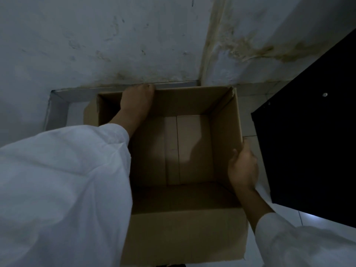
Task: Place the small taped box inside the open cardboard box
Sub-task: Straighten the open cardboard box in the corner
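An open brown cardboard box (pixel 185 151) stands on the floor below me, its flaps up and nothing inside it. My left hand (pixel 137 101) reaches across and grips the far rim near the back left corner. My right hand (pixel 243 166) holds the right wall of the box at its near edge. Both arms wear white sleeves. The left sleeve hides the box's near left side. No small taped box shows in this view.
A stained white wall (pixel 115 45) rises right behind the box, with a corner at the upper middle. A black cabinet or panel (pixel 308 141) stands close on the right. Pale floor tiles (pixel 308 218) show at the right front.
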